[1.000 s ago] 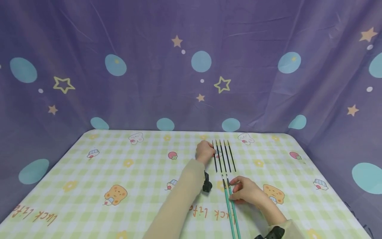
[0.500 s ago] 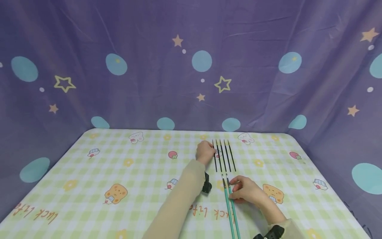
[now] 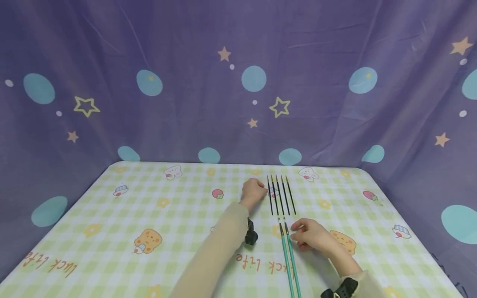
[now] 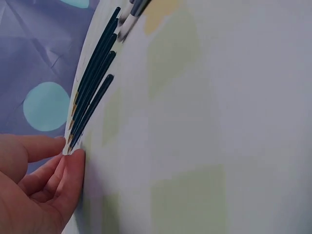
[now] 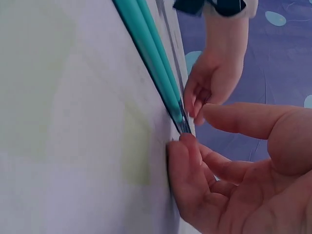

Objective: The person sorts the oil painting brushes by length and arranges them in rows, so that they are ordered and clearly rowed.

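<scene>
Several thin black-handled paintbrushes (image 3: 280, 195) lie side by side in a row, bristles toward the back. Just left of the leftmost one is my left hand (image 3: 254, 193), fingers loosely bent and holding nothing. The left wrist view shows its thumb and fingertips apart, right by the tips of the dark brushes (image 4: 92, 109). Two longer turquoise paintbrushes (image 3: 292, 256) lie parallel nearer me, their bristle ends close below the black handles. My right hand (image 3: 312, 236) is beside them on the right, thumb and fingers spread apart around nothing in the right wrist view.
A green-and-white checked cloth (image 3: 179, 219) with printed cartoons covers the table. Behind it hangs a purple curtain (image 3: 313, 128) with stars and blue ovals. Each wrist wears a black camera strap, such as the left wrist camera (image 3: 251, 232).
My left hand has drawn slightly left, away from the leftmost black paintbrush. My right hand has let go of the right turquoise paintbrush and shifted a little right. The brushes stay in their rows.
</scene>
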Motion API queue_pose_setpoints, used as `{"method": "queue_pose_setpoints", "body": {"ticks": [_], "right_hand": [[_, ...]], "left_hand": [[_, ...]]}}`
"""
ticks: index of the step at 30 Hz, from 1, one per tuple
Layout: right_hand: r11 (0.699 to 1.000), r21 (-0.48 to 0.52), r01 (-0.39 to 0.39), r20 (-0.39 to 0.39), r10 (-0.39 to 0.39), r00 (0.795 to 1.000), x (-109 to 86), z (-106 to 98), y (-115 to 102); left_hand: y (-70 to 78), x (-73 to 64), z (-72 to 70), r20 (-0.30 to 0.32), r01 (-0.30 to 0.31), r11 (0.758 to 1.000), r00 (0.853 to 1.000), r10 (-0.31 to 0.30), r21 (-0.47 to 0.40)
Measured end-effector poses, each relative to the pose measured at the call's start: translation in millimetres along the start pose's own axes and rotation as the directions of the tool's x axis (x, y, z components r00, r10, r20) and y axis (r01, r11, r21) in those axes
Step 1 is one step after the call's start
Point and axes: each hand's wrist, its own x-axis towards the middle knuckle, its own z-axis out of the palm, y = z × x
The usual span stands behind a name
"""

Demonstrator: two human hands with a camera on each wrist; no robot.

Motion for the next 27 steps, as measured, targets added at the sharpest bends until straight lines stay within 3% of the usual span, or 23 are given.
{"method": "queue_pose_setpoints", "body": {"ticks": [4,8,14,21,27], "right_hand": [[0.998,-0.044,0.046,0.012,-0.045,0.999,3.0,-9.1,-0.7],[0.992,-0.073,0.100,0.044,-0.097,0.994,5.4,-20.0,-3.2],[0.972,-0.116,0.205,0.145,-0.188,0.972,8.3,-36.2,-5.3],[0.889,-0.302,0.344,0.207,-0.291,0.934,11.0,-55.3,-8.5],[0.788,-0.495,0.366,0.148,-0.339,0.929,9.2,-68.2,-17.0]], "left_hand": [[-3.1,-3.1,-10.8,0.049,-0.044,0.999,0.998,0.045,-0.008],[-5.4,-4.9,-23.5,0.091,-0.111,0.993,0.990,0.107,0.047],[-14.4,-9.2,-41.8,0.141,-0.247,0.959,0.963,0.228,0.138],[-22.7,-28.1,-68.5,0.181,-0.336,0.923,0.935,0.304,0.189],[-25.0,-43.7,-95.3,0.170,-0.370,0.895,0.927,0.335,0.251]]}}
